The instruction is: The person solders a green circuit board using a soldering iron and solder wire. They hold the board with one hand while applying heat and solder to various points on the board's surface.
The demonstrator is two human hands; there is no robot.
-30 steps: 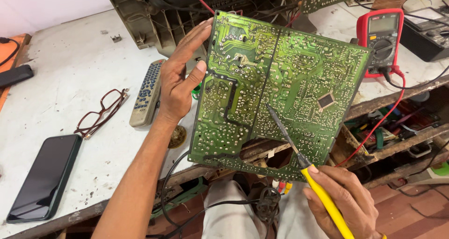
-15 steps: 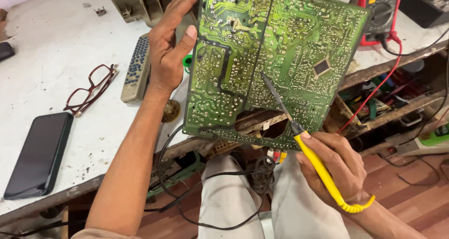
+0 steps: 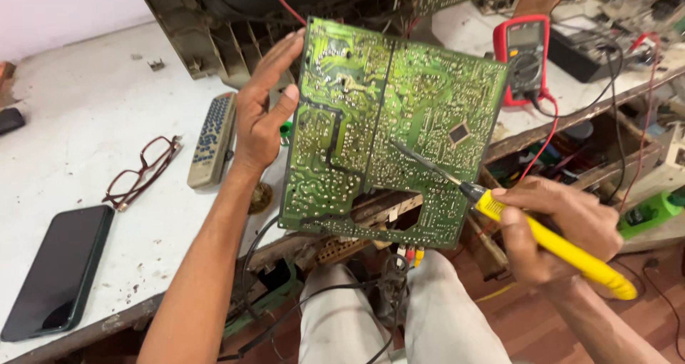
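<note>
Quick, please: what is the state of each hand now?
Left hand: closed on the left edge of the green circuit board, holding it up.
Right hand: closed around the yellow soldering iron, tip on the board.

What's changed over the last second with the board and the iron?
The soldering iron tip slid from the circuit board's lower edge up toward its middle, and the right hand rose with it. Nothing was taken hold of or let go: the left hand grips the board's left edge as before.
</note>
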